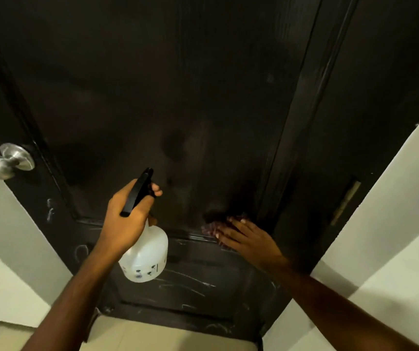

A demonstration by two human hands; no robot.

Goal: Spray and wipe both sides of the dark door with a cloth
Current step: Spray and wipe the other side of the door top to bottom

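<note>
Left hand (127, 219): raised in front of the door, wrapped round the neck of the bottle under its black head.
Left fingers (155, 190): curled tight on the bottle, with one fingertip showing past the front of the head, on the trigger side.
Bottle (145, 259): white body hangs below the left palm, tilted. The black head sticks up above the knuckles, nozzle towards the door.
Right hand (249, 241): laid flat against the door, palm down on the cloth.
Right fingers (228, 234): straight and slightly spread, pressing the cloth to the door rather than gripping it.
Cloth (212, 228): reddish, mostly hidden under the right fingers, with its edge showing just past the fingertips.
Door (152, 84): dark and panelled, filling the view beyond both sets of fingers. The right fingers lie along the ledge between the upper and lower panels.
Scribbles (185, 282): pale marks on the lower panel, below both hands.
Knob (6, 160): metal, well to the left of the left fingers, at the door's edge.
Hinge (346, 201): to the right of the right fingers, on the frame side.
Wall (393, 224): pale, right of the right arm.
Floor (173, 335): light tiles between the forearms.
</note>
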